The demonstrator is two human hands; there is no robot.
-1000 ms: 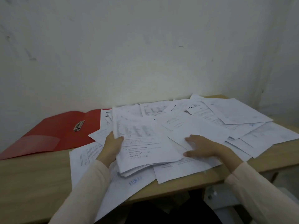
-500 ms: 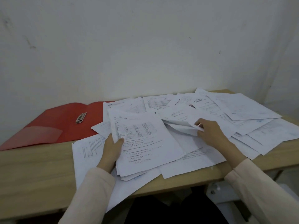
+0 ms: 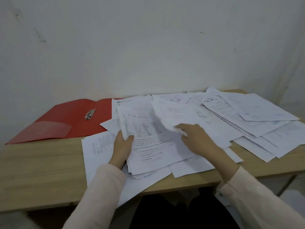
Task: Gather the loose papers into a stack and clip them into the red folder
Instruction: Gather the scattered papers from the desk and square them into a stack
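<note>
Your left hand [image 3: 122, 148] gripped the gathered stack [image 3: 148, 146] at its nine o'clock edge, your right hand [image 3: 196, 138] pinched a blurred loose sheet [image 3: 175, 113] at its three o'clock side, and the red folder [image 3: 69, 119] lay open at ten o'clock.

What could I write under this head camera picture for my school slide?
Left hand holds a stack of papers while right hand lifts another sheet beside the open red folder.

Wood table [image 3: 41, 171] w/ papers [image 3: 247, 123], red folder [image 3: 69, 119]
</note>
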